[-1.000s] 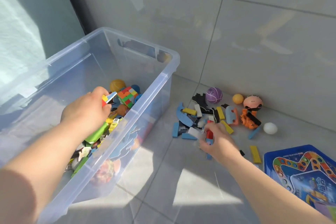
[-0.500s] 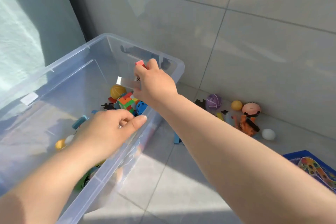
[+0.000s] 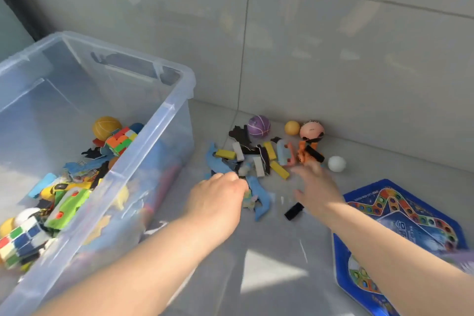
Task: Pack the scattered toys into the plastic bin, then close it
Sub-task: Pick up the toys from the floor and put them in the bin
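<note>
The clear plastic bin [image 3: 143, 146] stands open on the left with several toys inside: a yellow ball [image 3: 106, 127], a colour cube [image 3: 120, 140] and a green toy [image 3: 68, 206]. To its right, a pile of blue foam pieces [image 3: 259, 195] and yellow blocks [image 3: 225, 154] lies scattered on the floor. My left hand [image 3: 218, 200] rests at the pile's near edge with its fingers curled down and the tips hidden. My right hand [image 3: 315, 187], blurred, hovers with fingers spread just in front of an orange figure [image 3: 302, 154]. A black block [image 3: 293, 211] lies under its wrist.
Along the wall sit a purple ball [image 3: 258, 126], a small orange ball [image 3: 292, 127], a pink round head [image 3: 311, 131] and a white ball [image 3: 336, 163]. A blue game board [image 3: 410, 226] lies flat at the right. The tiled wall stands close behind the pile.
My right hand has left the bin, without the red and white pieces it held over it, and swung right over the floor pile. My left hand moved from the bin's rim to the pile.
</note>
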Motion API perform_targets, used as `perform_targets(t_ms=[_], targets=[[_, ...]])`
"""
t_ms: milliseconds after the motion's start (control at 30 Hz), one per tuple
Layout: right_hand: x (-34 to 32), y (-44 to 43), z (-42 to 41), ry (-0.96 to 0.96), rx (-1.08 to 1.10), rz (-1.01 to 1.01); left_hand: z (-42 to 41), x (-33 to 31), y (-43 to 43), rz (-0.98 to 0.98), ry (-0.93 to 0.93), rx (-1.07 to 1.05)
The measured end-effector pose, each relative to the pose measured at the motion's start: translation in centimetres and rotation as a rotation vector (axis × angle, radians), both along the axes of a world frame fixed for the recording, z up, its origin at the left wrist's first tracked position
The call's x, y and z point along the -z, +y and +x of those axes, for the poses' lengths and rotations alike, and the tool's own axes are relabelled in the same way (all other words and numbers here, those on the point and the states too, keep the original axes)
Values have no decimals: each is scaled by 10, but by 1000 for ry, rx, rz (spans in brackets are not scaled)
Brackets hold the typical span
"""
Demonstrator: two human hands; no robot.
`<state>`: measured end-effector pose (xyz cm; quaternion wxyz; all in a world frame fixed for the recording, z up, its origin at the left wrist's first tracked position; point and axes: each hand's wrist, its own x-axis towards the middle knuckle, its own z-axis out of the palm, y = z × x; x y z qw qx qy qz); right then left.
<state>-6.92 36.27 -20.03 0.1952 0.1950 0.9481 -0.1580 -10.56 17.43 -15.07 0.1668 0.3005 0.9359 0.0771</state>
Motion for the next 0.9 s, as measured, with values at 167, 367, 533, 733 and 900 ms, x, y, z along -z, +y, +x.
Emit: perform_targets(t_ms=[167,367,533,733,900], targets=[[34,42,33,-182,216,213,-7,61,17,-84,-216,-160],[50,24,29,-105,43,152,-14,94,41,-218,-192,29],[64,14,36,-25,-78,78,-6,110,55,-305,-180,77],[72,9,47,127,-288,-19,-11,116,53,-288,-75,131],[62,-2,35,25,-511,19,-21,120,43,-272,-60,200]])
